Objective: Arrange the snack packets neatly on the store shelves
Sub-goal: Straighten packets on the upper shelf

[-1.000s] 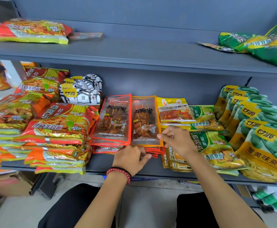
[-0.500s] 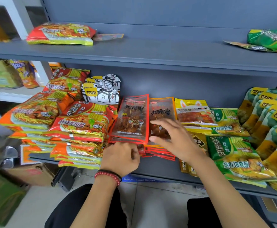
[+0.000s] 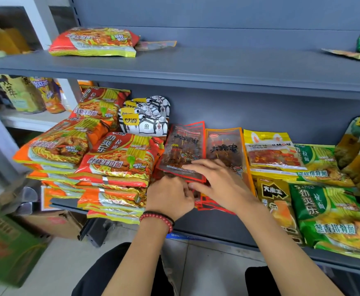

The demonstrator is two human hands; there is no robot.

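- The red-edged packets (image 3: 182,146) are found midway along the lower shelf (image 3: 215,225), slightly fanned, so squaring their edges is judged to be the step in hand.
- Their near edge is gripped by the left hand (image 3: 170,196), its fingers curled around it, probably to gather the slipped ones.
- The top packet is pressed flat by the right hand (image 3: 218,184), fingers straight and spread with nothing grasped, apparently to steady the stack.
- Orange-edged packets (image 3: 226,146) lie touching on the right, and red noodle packs (image 3: 119,161) are piled on the left.
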